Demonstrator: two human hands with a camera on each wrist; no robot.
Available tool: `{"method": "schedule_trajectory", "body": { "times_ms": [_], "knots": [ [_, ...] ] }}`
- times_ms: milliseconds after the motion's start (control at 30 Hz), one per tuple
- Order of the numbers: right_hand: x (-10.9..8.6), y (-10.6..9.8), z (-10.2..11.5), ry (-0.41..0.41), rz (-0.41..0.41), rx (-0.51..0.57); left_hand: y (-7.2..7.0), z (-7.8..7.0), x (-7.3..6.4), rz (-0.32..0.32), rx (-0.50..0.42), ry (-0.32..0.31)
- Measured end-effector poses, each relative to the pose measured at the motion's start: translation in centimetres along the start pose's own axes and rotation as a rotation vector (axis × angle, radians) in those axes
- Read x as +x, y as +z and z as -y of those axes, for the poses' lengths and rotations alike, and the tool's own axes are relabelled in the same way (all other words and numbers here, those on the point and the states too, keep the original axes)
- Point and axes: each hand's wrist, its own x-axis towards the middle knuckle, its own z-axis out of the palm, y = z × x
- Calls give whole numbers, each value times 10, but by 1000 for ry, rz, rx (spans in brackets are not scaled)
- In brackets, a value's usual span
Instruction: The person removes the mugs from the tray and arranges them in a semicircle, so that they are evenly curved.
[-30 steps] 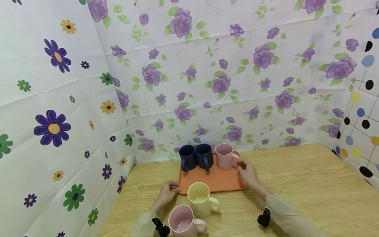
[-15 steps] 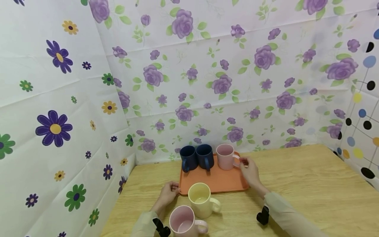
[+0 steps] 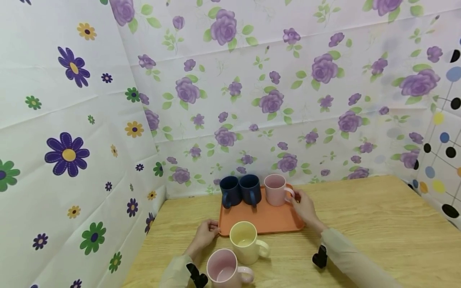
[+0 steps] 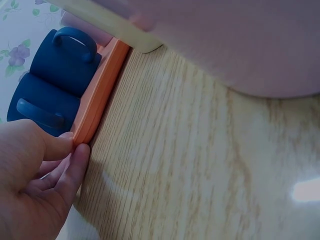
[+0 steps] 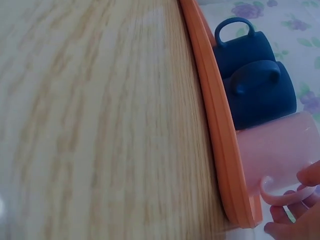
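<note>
An orange tray lies on the wooden table and carries two navy mugs and a pink mug. My left hand pinches the tray's front-left corner; the left wrist view shows thumb and fingers clamped on the tray's rim. My right hand is at the tray's right side, fingers curled about the pink mug's handle. In front of the tray stand a yellow mug and a second pink mug.
Flower-patterned sheets wall the table at the back and on both sides. The tray sits near the back-left corner. Bare wood stretches to the right of the tray. The yellow mug touches or nearly touches the tray's front edge.
My right hand has edged a little closer onto the pink mug's handle. The left hand, the tray and the mugs have stayed where they were.
</note>
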Motion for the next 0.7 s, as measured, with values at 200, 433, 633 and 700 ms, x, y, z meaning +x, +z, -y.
{"method": "schedule_trajectory", "body": {
  "times_ms": [200, 433, 633, 700],
  "knots": [
    [7, -1, -2, 38, 26, -66, -1, -1, 1, 9, 18, -14],
    [4, -1, 3, -93, -13, -92, -2, -2, 2, 22, 68, -7],
    [0, 4, 0, -182, -53, -74, -2, 0, 2, 24, 88, 14],
    [-2, 4, 0, -185, -56, -63, -2, 0, 2, 22, 90, 15]
  ]
}}
